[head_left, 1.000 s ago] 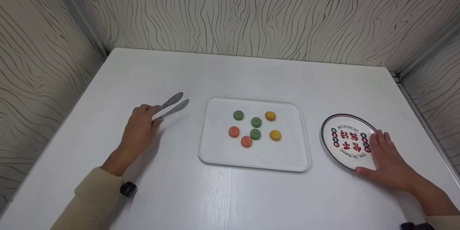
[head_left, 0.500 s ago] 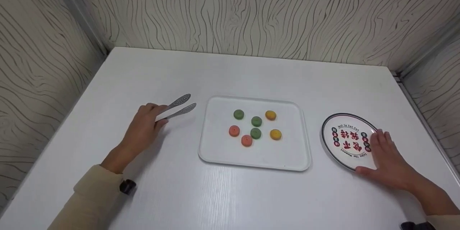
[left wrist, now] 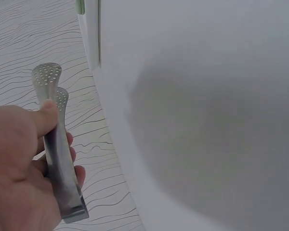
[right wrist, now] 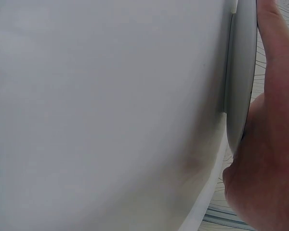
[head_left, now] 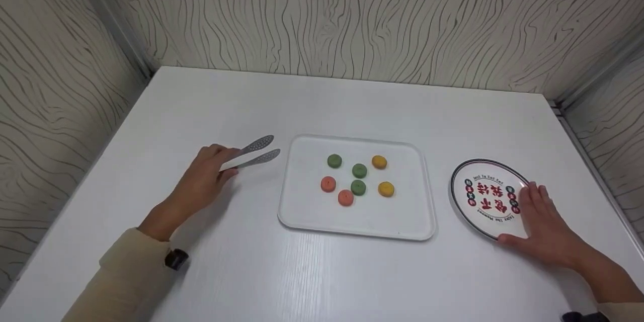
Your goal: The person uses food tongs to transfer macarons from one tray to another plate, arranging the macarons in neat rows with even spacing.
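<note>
In the head view my left hand [head_left: 201, 178] grips metal tongs [head_left: 259, 144], their perforated tips apart and pointing right, just short of the tray. The left wrist view shows thumb and fingers on either side of the tongs [left wrist: 60, 163], with nothing between the tips. On the white tray [head_left: 297, 211] lie three green rounds [head_left: 334, 161], two orange-pink rounds [head_left: 345, 197] and two yellow rounds [head_left: 386, 189]. To the right, my right hand [head_left: 548, 231] rests with extended fingers over the near right rim of a dark-edged plate [head_left: 460, 200] printed with red characters.
A white table [head_left: 241, 271] carries everything. Wood-grain patterned panels [head_left: 322, 20] rise behind it and at both sides. In the right wrist view the plate's underside [right wrist: 241, 72] shows close beside the hand.
My left hand has carried the tongs to the right, bringing the tips closer to the tray and turning them slightly. The right hand, plate and rounds stay where they were.
</note>
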### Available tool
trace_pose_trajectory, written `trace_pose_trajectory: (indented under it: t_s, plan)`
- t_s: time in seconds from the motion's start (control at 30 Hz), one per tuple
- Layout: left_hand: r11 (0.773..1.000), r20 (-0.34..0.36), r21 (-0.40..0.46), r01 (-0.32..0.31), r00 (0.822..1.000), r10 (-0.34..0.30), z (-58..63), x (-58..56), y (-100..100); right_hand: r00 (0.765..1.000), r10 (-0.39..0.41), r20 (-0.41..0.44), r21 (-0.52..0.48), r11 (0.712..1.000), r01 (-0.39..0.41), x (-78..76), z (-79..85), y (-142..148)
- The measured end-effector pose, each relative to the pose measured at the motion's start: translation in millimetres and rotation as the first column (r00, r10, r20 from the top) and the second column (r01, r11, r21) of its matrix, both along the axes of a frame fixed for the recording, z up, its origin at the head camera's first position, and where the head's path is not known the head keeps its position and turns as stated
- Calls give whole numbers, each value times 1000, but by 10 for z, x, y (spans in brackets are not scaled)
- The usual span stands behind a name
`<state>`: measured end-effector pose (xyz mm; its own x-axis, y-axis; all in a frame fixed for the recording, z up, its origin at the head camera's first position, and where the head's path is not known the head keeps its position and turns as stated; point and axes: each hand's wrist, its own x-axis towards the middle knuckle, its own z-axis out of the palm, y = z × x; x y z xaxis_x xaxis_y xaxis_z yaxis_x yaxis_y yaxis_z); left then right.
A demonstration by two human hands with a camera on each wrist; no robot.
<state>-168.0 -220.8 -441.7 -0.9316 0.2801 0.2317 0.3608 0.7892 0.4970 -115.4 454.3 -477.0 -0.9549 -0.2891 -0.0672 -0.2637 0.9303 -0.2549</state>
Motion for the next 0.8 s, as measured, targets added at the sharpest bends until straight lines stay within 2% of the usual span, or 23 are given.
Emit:
trace_pose_trajectory:
  t_s: [0.23,0.5,0.8]
  plan:
    - [999,10,-6,51,999,-50,38,-13,8,1000,14,-20,2,1000,-14,0,1,5]
    - [992,7,-12,125,992,-125,70,-19,28,1000,7,-5,-8,1000,-7,10,9,-3]
    - [985,67,-19,170,983,-168,64,-50,63,1000,18,-5,1,1000,-18,-6,15,8]
